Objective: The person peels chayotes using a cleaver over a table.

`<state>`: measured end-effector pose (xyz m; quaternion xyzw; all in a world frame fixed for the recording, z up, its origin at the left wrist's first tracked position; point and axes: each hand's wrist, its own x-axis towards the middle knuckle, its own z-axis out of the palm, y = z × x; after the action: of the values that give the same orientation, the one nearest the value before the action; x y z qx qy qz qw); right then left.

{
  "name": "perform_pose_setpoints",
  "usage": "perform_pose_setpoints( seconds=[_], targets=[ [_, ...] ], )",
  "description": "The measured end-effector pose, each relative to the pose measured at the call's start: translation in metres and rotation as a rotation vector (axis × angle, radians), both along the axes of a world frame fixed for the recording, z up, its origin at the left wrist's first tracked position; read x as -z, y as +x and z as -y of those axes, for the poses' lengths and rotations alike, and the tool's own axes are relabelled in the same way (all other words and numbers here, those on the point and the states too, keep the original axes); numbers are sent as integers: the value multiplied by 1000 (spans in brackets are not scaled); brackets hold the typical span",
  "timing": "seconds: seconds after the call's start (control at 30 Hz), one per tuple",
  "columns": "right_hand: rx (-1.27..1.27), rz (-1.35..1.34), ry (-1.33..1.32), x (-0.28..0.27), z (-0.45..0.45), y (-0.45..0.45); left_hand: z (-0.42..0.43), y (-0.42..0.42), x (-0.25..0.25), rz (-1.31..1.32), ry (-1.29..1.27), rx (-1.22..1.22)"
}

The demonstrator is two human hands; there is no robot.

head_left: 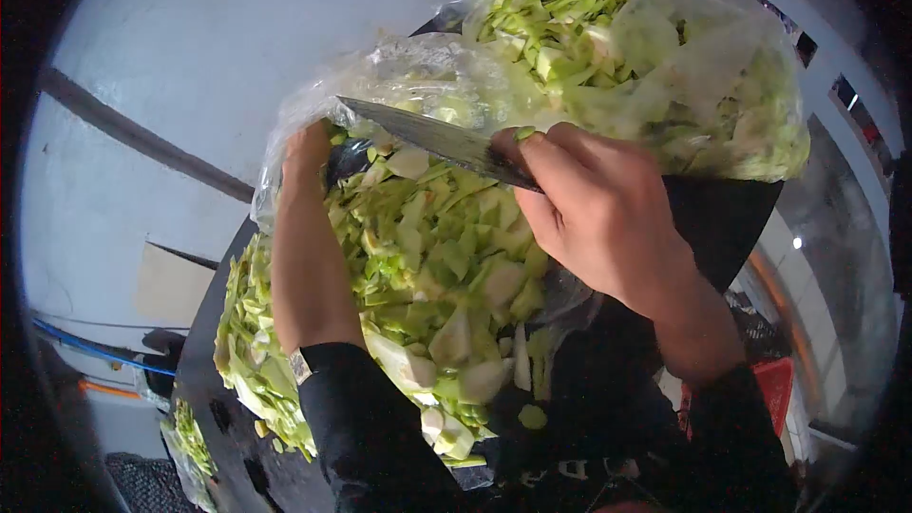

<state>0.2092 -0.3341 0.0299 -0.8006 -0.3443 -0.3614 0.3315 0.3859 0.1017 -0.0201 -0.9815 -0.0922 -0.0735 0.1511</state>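
A knife (427, 138) with a wide, dark-streaked blade is held in my right hand (603, 204), its tip pointing to the upper left. My left hand (309, 147) reaches into the opening of a clear plastic bag (380, 76); its fingers are mostly hidden there. Between my forearms lies a large heap of cut green vegetable pieces (446, 247), some with pale white faces. More pieces lie to the left of my left forearm.
A second, full plastic bag of green pieces (703, 95) rests at the upper right of the dark table (204, 370). A small bag of green strips (190, 446) is at the lower left. A red container (774, 389) stands low on the right.
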Motion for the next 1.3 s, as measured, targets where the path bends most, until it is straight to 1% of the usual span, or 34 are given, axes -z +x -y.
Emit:
perform_pose_setpoints(
  seconds=[0.03,0.1,0.2,0.23,0.27,0.33,0.37,0.4,0.47,0.5,0.53,0.6,0.63,0.67,0.7,0.73,0.77,0.8,0.83,0.87,0.93,1.07,1.13,1.17,1.2,1.27,1.3],
  targets=[
    [-5,-6,7,1,-1,1,0,-6,-6,1,1,-7],
    [-24,-15,24,2,-3,1,4,-24,-26,-95,-273,119],
    [-68,-46,92,2,-3,2,9,-24,-32,-96,-309,53],
    [-52,-49,90,2,-4,2,-22,-15,-19,-68,-266,210],
    [-38,-51,89,3,-4,2,-17,-27,-29,-64,-259,196],
    [-50,-72,84,3,-4,-1,2,-64,-52,-164,-649,27],
    [-51,-103,74,2,-5,-2,-3,-80,-57,-171,-714,34],
    [-55,-133,64,1,-7,-4,0,-101,-65,-158,-704,14],
    [-105,-115,72,4,-11,-9,1,-145,-83,-57,-1335,10],
    [-122,-104,49,4,-15,-13,-3,-168,-89,-51,-1611,103],
    [-141,-90,21,4,-18,-18,-3,-192,-91,-21,-1607,92],
    [-175,-99,-9,11,-28,-25,19,-244,-96,266,-1837,211],
    [-186,-60,-36,13,-34,-31,33,-272,-98,329,-1886,236],
    [-194,-24,-59,15,-39,-37,46,-300,-98,386,-1930,261],
    [-198,58,-138,15,-45,-44,57,-325,-93,464,-1909,188],
    [-218,66,-139,15,-54,-52,68,-347,-84,441,-2026,199],
    [-250,190,-157,15,-62,-61,89,-362,-74,529,-2000,80],
    [-283,312,-177,15,-70,-71,96,-372,-55,474,-2168,101],
    [-283,400,-221,12,-79,-85,106,-378,-35,529,-2245,89],
    [-294,408,-226,12,-89,-97,96,-386,-8,482,-2366,117],
    [-392,571,-190,13,-106,-119,116,-396,6,634,-2367,153],
    [-388,609,-209,13,-129,-152,124,-411,25,780,-2347,158],
    [-364,654,-216,12,-138,-156,111,-413,44,845,-2330,258],
    [-367,654,-234,11,-141,-157,109,-416,46,921,-2113,265],
    [-378,667,-235,11,-144,-157,109,-421,43,929,-2128,257],
    [-400,669,-239,14,-150,-159,109,-431,28,942,-1702,167],
    [-385,703,-247,16,-152,-159,114,-433,19,947,-1766,145]
  ],
)
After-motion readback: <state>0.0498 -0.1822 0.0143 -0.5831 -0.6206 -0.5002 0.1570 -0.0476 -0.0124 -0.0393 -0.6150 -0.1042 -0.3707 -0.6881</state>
